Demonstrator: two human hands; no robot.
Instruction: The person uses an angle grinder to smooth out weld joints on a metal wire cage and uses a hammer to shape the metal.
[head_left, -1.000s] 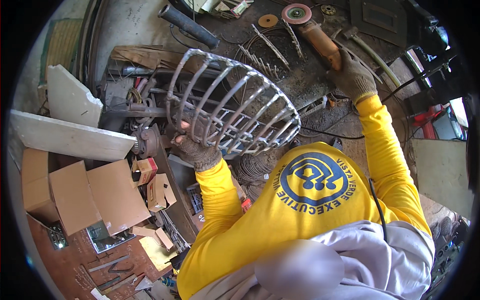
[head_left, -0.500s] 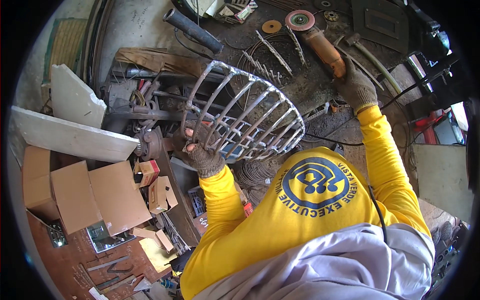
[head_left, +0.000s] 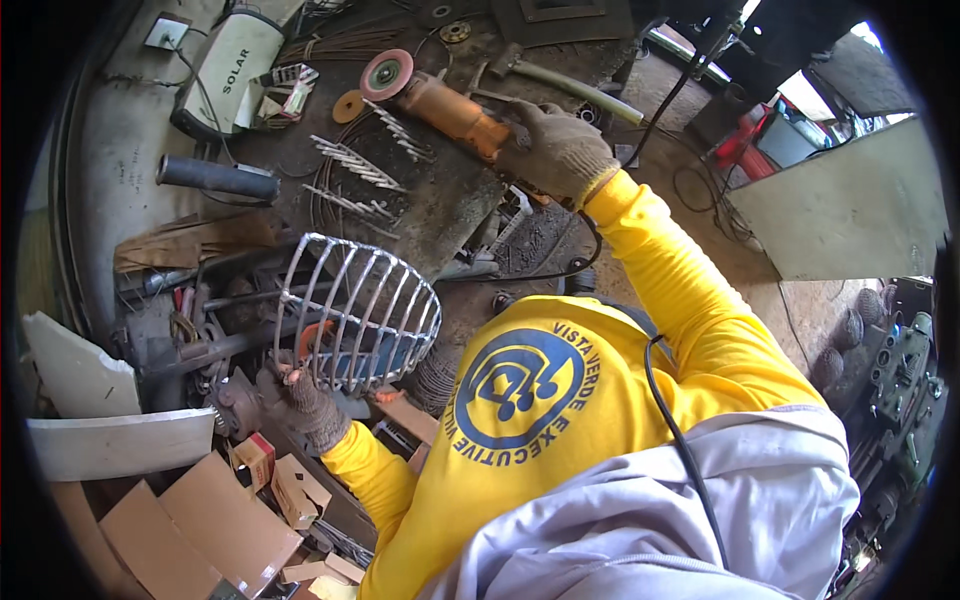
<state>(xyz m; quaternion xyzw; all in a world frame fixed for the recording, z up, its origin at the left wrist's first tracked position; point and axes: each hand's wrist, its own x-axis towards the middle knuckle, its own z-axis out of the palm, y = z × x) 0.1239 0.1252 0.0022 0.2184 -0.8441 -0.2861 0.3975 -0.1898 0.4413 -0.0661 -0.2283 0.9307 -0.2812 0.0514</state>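
Observation:
In my left hand [head_left: 312, 408], in a brown knit glove with bare fingertips showing, is a basket-shaped cage of welded metal rods [head_left: 346, 241]. The fingers close on its lower left edge, and its curved rim faces up and right. My right hand [head_left: 565, 150], also gloved, grips the rear of an orange angle grinder [head_left: 455, 115]. The grinder lies low over the dark workbench [head_left: 430, 215], its pinkish round disc [head_left: 387, 75] pointing up and left. The grip's underside is hidden. Several twisted metal rods [head_left: 358, 162] lie left of the grinder.
A hammer [head_left: 570, 85] lies beyond my right hand. A dark pipe [head_left: 218, 178] and a white box-shaped unit [head_left: 232, 75] are at the left back. White boards [head_left: 120, 447] and cardboard boxes [head_left: 220, 520] stand lower left. A black cable [head_left: 690, 470] crosses my shoulder.
The view has swung, so the bench and grinder sit further left in the picture. My left hand has brought the cage lower, nearer to my body. The right hand still holds the grinder.

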